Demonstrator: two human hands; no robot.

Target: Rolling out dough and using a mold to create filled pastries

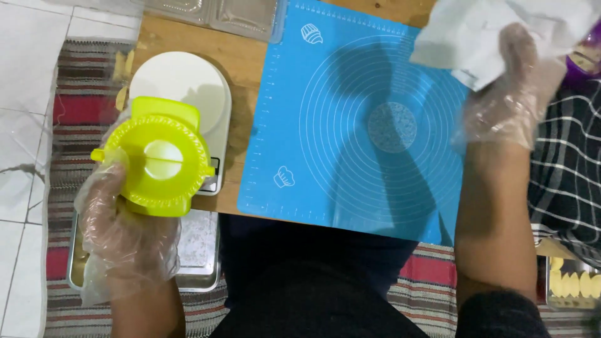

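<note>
Seen from above, a person's two hands, each in a loose clear plastic glove, work over a low wooden bench (pixel 188 40).

The left hand (pixel 122 228) is at the lower left, its fingers closed around the handle end of a lime-green dumpling press (pixel 159 164). The press sits just above the hand, held open and flat so its round face points up at the camera. It is a bright yellow-green plastic disc with a fluted, ridged rim, a pale round centre crossed by a hinge line, and small tabs at either side. It hovers over the front edge of a white kitchen scale (pixel 188 87), covering part of it.

The right hand (pixel 510 94) is at the upper right, fingers clamped on a white bag (pixel 476 37) of crumpled plastic or paper, which rises above and beyond the hand to the top edge of the view.

Between the hands lies a blue silicone baking mat (pixel 350 125) printed with concentric circles and ruler marks, bare but for a round floured patch (pixel 392 127) at its centre.

A metal tray (pixel 200 263) lies under the left hand. A second tray holding pale dough pieces (pixel 573 285) shows at the lower right. A striped rug (pixel 81 106) covers the floor.
</note>
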